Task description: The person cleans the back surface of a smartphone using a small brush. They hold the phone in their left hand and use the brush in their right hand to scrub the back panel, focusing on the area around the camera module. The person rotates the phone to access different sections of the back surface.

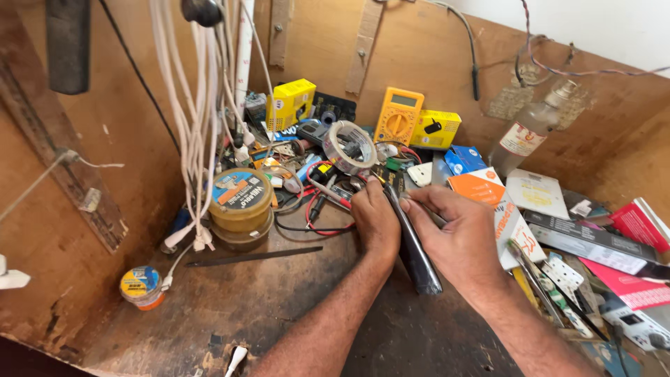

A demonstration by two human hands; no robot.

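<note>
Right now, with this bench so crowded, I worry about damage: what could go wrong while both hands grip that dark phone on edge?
1. The dark phone stands on its edge between the left hand and right hand; a slip could drop it onto the worktop.
2. Red and black wires lie just beside the left hand and may snag.
3. The glass bottle leans behind the clutter; a bump might topple it.
</note>
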